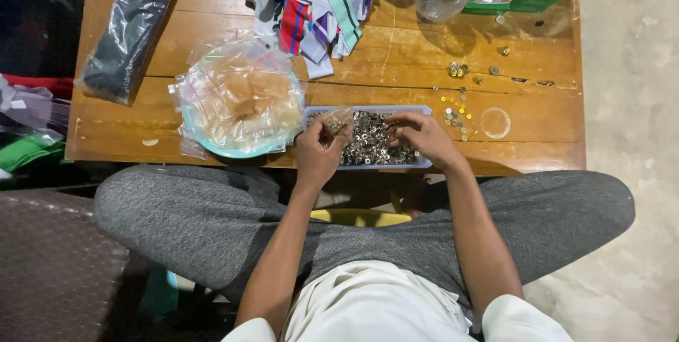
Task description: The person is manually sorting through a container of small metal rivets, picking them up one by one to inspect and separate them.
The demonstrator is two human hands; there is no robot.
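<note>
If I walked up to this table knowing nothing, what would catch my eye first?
Most likely the shallow tray at the table's near edge, heaped with small metal rings. The right hand picks among them while the left hand holds a small clear bag partly filled with them. Next, the round dish of empty clear bags to the left, and the striped cloth scraps at the far edge.

bare forearms run from short white sleeves at six o'clock up to the left hand (318, 152) and right hand (423, 138). a white top covers the torso at six o'clock; grey speckled trousers cover both knees at nine and three o'clock.
</note>
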